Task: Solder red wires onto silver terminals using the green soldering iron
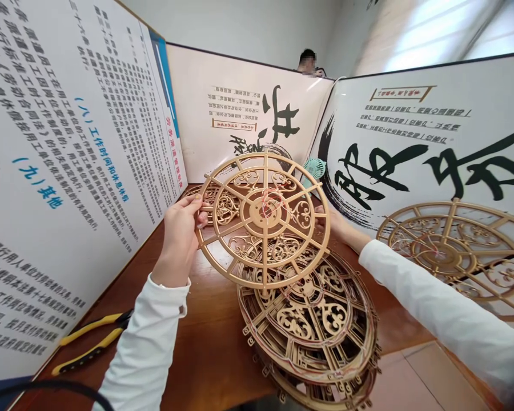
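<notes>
A gold round lattice frame [265, 161] with spokes, scrollwork and thin red and white wires at its hub is held up, tilted, above the table. My left hand [188, 214] pinches its left rim, thumb and fingers closed on it. At the opposite rim is my right hand [340, 225], partly hidden behind the frame; its fingers seem closed around the edge. Below the held frame lies a stack of similar frames [312, 328], brown and gold, with wires running along their rims. More scrollwork shows behind the held frame at the left.
Yellow-and-black-handled pliers [92, 342] lie at the left by a printed board [81, 142]. More boards with black lettering [248, 74] enclose the table [205, 337]. A small green fan [314, 168] stands behind. Another gold frame [454, 251] is at the right. A person [308, 61] is beyond the boards.
</notes>
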